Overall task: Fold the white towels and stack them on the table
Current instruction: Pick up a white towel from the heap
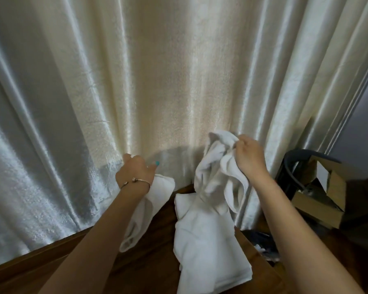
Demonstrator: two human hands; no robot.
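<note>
Towel [217,177] bunched, raised in R hand [250,154], fingers pinching it, L hand [136,168] fingers gripping 2nd towel [145,204]

— What can't you make out?
— My left hand [135,169] covers the top of the towel [140,211] it holds. The table [149,262] runs off the bottom edge.
— And right?
— The box [319,200] contents are too dark.

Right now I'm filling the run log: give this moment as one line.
step: shaking out towel | left hand: grips one end | right hand: grips bunched white towel | towel pile on wooden table
</note>
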